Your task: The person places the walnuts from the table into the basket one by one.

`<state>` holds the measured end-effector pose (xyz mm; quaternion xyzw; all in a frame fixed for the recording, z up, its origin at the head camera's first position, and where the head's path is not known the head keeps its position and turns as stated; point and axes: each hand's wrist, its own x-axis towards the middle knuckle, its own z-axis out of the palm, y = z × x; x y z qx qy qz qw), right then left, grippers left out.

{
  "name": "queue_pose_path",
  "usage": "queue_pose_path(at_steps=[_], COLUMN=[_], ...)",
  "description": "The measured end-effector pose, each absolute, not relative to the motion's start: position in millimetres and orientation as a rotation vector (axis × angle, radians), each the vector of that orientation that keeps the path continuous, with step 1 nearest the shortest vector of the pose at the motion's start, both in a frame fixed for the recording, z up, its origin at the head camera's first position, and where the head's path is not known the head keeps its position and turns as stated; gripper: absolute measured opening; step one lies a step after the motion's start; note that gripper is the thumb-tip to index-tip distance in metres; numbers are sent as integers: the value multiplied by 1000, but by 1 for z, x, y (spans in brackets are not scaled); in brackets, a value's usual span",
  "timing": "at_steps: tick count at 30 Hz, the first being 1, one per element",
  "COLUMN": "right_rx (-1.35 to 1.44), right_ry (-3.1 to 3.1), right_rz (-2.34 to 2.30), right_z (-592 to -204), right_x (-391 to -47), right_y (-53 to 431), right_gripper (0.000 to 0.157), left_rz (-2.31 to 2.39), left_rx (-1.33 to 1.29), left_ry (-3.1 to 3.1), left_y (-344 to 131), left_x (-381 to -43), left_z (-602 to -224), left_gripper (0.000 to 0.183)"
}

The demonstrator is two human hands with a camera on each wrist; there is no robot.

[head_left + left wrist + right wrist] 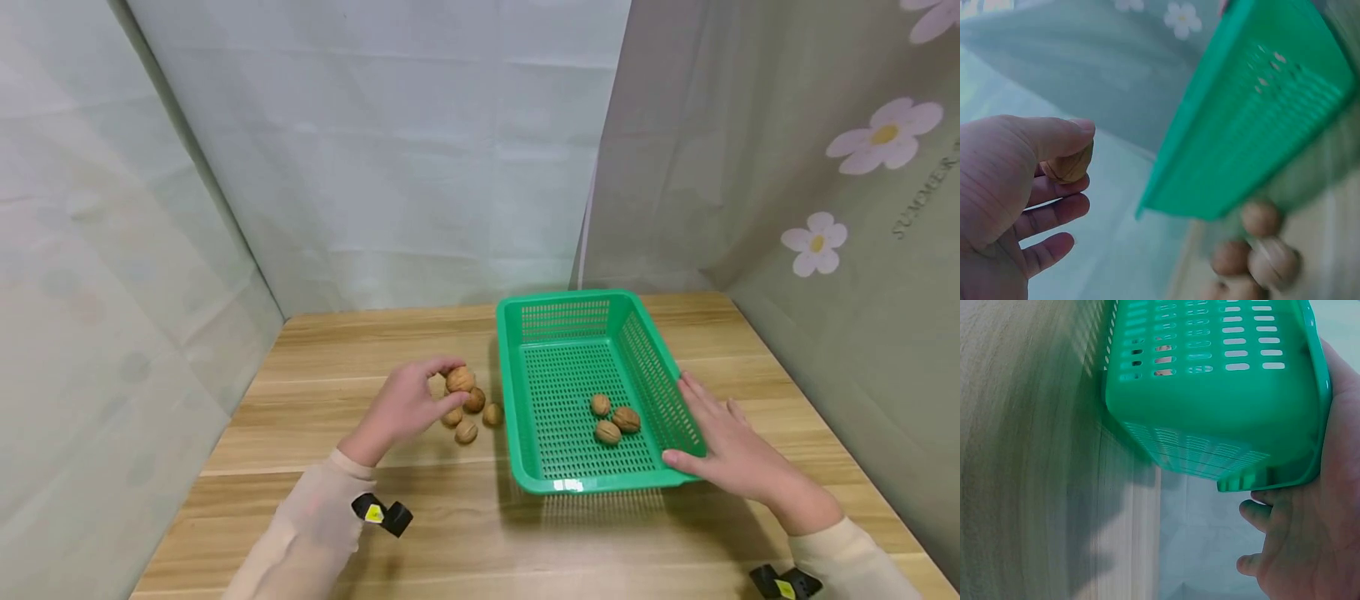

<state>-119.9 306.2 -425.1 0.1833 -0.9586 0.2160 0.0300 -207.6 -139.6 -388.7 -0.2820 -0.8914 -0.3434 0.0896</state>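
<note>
My left hand [401,412] pinches a walnut [460,379] between thumb and fingers, just above a small group of walnuts [467,431] on the table. In the left wrist view the held walnut [1071,165] is partly covered by the thumb, and the other fingers are spread loosely below. Right of the group stands a green plastic basket [525,481] with 3 walnuts [607,432] inside. Against the basket's right side rests my right hand [738,454], its fingers straight along the outside and the thumb on the rim near the front corner.
Wood-grain table [300,367] lies under everything. Pale cloth [390,167] hangs behind and on the left; a flowered cloth [847,350] hangs on the right. The basket's raised walls stand between the loose walnuts and my right hand.
</note>
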Motion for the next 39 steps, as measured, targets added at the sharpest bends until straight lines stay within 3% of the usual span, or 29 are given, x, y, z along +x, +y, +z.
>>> queue_pose_path(at_steps=[9, 23, 32, 39], right_rx=[578, 580, 575, 571], right_ry=[-2925, -2901, -2884, -2866], right_rz=[669, 694, 685, 682], right_z=[-425, -434, -431, -428], right_x=[-123, -112, -114, -113], right_y=[306, 306, 306, 306], right_gripper=[102, 100, 99, 100], left_rz=[-1046, -1426, -1737, -1770], left_rx=[-1025, -999, -770, -640], left_ry=[-2581, -2614, -2609, -2761], left_y=[-88, -4, 56, 67], left_x=[-229, -275, -298, -297], left_z=[-347, -342, -381, -411], left_gripper=[38, 34, 39, 36])
